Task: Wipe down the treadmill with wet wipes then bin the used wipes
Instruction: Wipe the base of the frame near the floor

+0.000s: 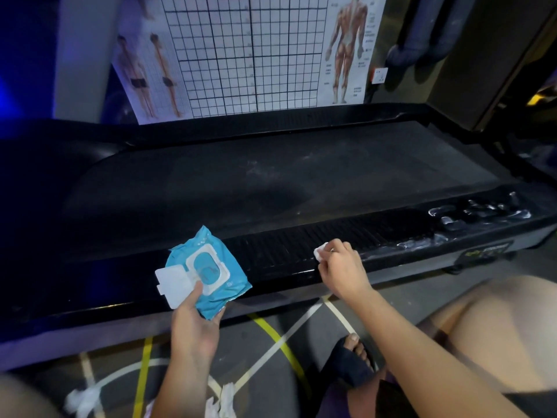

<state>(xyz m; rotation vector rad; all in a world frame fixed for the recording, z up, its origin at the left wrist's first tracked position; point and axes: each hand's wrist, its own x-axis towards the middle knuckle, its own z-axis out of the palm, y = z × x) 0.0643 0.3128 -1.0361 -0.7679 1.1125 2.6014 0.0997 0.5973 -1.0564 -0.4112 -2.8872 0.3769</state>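
Now right hand (339, 267) pinches balled wipe (320, 251) onto treadmill (271, 182) side rail to scrub, left hand (196, 321) grasping open wipes pack (208, 267) ready for refills.

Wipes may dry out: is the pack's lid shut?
No, the white lid stands flipped open on the blue pack held in the left hand.

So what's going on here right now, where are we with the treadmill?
A person is down beside the treadmill. The right hand presses a small white wipe onto the ribbed side rail nearest them. The left hand holds the blue wet wipe pack, its lid flipped open. Crumpled wipes lie on the floor, not yet binned. Wet streaks show further right on the rail.
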